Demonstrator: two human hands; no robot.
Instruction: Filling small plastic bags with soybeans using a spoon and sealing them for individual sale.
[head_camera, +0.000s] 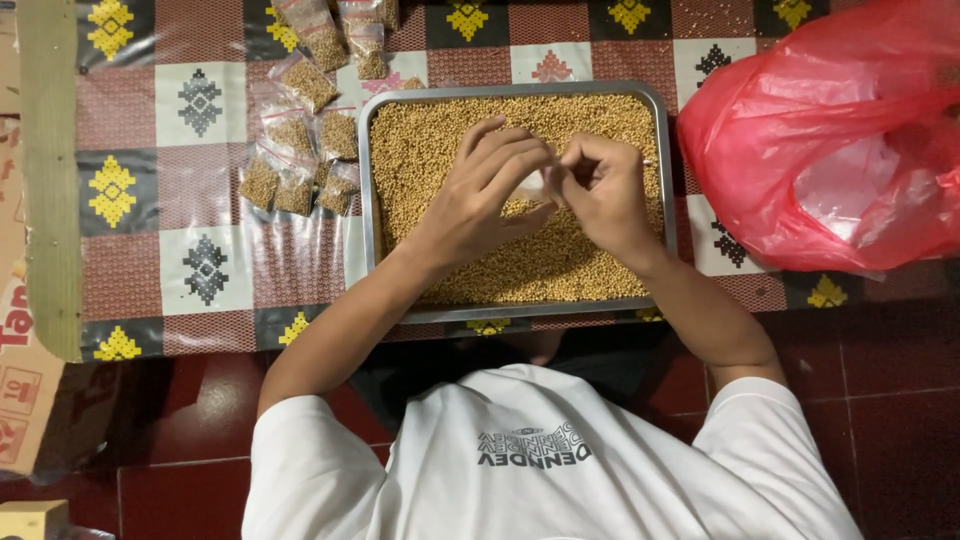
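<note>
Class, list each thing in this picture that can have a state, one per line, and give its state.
Metal tray: full of small tan seeds.
Small clear packets: filled, lying left of the tray.
Red plastic bag: crumpled, open, right of the tray.
Left hand: pinching a small clear packet.
Right hand: pinching the same packet.

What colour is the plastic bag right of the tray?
Red, translucent bag, seen in the head view.

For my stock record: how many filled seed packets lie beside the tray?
9 packets at least: six left of the tray, three above its top-left corner. Overlaps and the picture's edge may hide more.
</note>
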